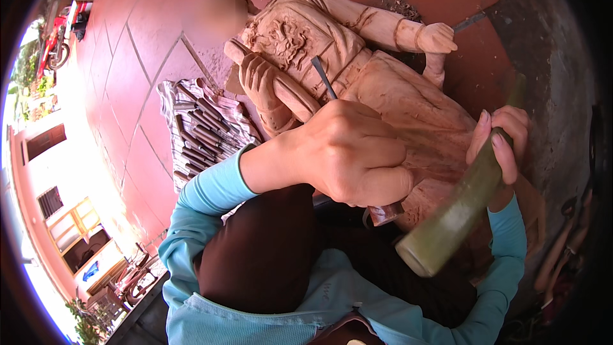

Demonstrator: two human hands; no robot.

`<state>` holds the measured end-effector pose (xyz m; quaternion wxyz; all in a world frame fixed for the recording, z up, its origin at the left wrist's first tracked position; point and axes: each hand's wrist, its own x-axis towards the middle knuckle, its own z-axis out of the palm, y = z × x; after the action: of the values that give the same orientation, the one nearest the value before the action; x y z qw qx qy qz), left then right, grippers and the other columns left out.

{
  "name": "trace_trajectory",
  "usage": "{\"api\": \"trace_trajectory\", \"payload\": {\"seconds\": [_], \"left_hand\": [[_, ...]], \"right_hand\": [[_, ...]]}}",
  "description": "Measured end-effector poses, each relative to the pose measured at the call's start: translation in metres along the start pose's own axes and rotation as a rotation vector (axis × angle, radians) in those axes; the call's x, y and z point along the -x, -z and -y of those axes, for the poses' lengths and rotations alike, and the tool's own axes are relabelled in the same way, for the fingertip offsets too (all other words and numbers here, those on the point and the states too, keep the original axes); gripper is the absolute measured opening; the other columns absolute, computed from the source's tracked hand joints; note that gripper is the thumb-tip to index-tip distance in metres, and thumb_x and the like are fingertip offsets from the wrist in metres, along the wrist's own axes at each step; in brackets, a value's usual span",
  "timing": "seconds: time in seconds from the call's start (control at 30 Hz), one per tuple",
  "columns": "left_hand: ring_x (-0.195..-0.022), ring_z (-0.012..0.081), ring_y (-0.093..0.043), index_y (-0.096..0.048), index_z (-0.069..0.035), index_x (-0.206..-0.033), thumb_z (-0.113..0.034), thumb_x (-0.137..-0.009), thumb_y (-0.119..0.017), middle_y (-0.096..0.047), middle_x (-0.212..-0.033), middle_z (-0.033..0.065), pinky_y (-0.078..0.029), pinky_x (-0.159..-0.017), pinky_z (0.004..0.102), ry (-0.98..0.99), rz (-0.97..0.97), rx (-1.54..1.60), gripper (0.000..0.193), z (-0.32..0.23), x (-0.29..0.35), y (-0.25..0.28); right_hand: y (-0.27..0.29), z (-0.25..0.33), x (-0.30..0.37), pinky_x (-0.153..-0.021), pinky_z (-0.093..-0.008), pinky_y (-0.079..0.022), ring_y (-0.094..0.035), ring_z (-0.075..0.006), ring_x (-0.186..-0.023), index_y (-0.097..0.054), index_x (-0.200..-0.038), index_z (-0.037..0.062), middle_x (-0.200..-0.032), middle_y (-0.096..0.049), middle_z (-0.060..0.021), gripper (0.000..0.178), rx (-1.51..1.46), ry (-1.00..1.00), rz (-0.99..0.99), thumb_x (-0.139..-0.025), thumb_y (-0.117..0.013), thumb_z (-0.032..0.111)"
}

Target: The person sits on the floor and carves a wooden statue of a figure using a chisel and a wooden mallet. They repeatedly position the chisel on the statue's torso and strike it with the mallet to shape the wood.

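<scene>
A carved wooden statue of a robed figure lies on its back in front of me, its blurred head toward the far left. My left hand is wrapped round the handle of a carving chisel; the butt shows below my fist. Its dark blade sticks out beyond the fist over the statue's waist; whether the tip touches wood I cannot tell. In my right hand is a greenish club-shaped mallet, gripped by its narrow part. Its thick end points down toward me, right of the chisel butt and apart from it.
Several dark-handled carving tools lie on a striped cloth left of the statue. Reddish tiled floor surrounds it, with wood chips near the far edge. A red motorbike and a bicycle stand far left.
</scene>
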<state>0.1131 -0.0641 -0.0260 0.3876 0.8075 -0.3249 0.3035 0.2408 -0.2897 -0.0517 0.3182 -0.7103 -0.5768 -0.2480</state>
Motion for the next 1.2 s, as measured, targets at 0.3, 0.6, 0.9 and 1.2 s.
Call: {"api": "trace_trajectory", "payload": {"seconds": [0.3,0.6,0.9,1.2], "left_hand": [[-0.039,0.0116,-0.041,-0.047,-0.008,-0.059,0.003,-0.069,-0.072,-0.034,-0.052,-0.002,-0.03,-0.035,0.0269,0.015,-0.013,-0.052,0.03,0.006,-0.001,-0.004],[-0.039,0.0115,-0.04,-0.046,-0.009,-0.059,0.002,-0.07,-0.072,-0.035,-0.052,-0.0019,-0.029,-0.035,0.026,0.026,-0.044,-0.146,0.031,0.01,-0.005,-0.008],[-0.039,0.0112,-0.038,-0.045,-0.01,-0.058,0.0,-0.071,-0.074,-0.031,-0.052,-0.0024,-0.029,-0.034,0.0268,0.08,-0.037,-0.223,0.033,0.007,-0.01,-0.018],[-0.04,0.0114,-0.039,-0.044,-0.01,-0.058,0.0,-0.072,-0.072,-0.032,-0.053,-0.0016,-0.03,-0.035,0.027,0.086,-0.035,-0.203,0.033,0.008,-0.009,-0.012]], "right_hand": [[0.002,-0.006,-0.002,-0.061,-0.0374,-0.047,-0.053,-0.0246,-0.074,-0.033,-0.121,0.0113,-0.096,-0.05,-0.0138,0.058,0.103,0.03,0.108,-0.082,-0.06,-0.02],[-0.013,-0.018,0.016,-0.066,-0.0379,-0.047,-0.053,-0.0241,-0.075,-0.041,-0.112,0.0076,-0.093,-0.053,-0.0112,0.047,-0.074,-0.051,-0.116,-0.08,-0.065,-0.017],[-0.014,-0.022,0.017,-0.067,-0.038,-0.046,-0.049,-0.0219,-0.073,-0.03,-0.122,0.0099,-0.096,-0.048,-0.0119,0.057,-0.035,-0.078,-0.09,-0.083,-0.06,-0.019],[-0.015,-0.021,0.016,-0.067,-0.039,-0.046,-0.05,-0.0222,-0.073,-0.033,-0.123,0.0093,-0.095,-0.049,-0.0116,0.055,-0.115,-0.052,-0.125,-0.083,-0.061,-0.017]]}}
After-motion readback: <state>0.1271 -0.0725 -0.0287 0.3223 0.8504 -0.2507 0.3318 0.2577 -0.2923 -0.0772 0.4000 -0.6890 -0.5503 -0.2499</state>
